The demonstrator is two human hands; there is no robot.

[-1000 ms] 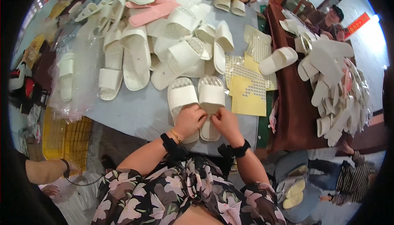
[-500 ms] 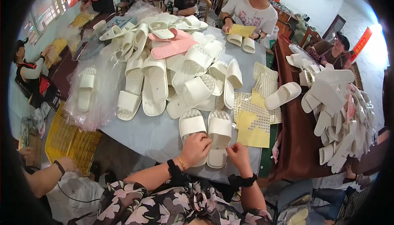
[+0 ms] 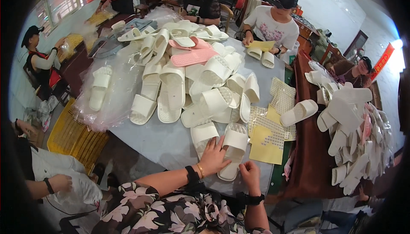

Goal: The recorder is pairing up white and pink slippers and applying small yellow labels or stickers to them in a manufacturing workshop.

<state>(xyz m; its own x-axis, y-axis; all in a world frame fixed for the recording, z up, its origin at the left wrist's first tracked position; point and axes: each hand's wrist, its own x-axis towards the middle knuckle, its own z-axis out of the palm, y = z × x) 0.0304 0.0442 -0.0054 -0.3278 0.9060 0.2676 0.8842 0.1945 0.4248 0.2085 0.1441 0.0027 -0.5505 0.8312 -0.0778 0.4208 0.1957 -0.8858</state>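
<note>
Two off-white slippers lie side by side at the near edge of the table, toes pointing away from me. My left hand (image 3: 213, 159) rests flat across them with fingers stretched out. It covers the heel half of the left slipper (image 3: 202, 132) and touches the inner side of the right slipper (image 3: 235, 139). Close to the right slipper's heel, my right hand (image 3: 250, 176) is raised with its fingers curled together. Whatever they may pinch is hidden. Just beyond, a large pile of white slippers (image 3: 171, 80) holds a few pink slippers (image 3: 194, 57).
Yellow sticker sheets (image 3: 266, 145) lie to the right, beside a single slipper (image 3: 299, 113). More slippers (image 3: 347, 106) are heaped on a brown-covered table. At left are clear plastic bags (image 3: 117, 87) and a yellow crate (image 3: 77, 138). Several co-workers surround the table, one holding a yellow sheet (image 3: 261, 46).
My left hand has gone from curled fingers to a flat, spread hand laid over the slippers. My right hand stays near the right slipper's heel. The whole view has shifted slightly.
</note>
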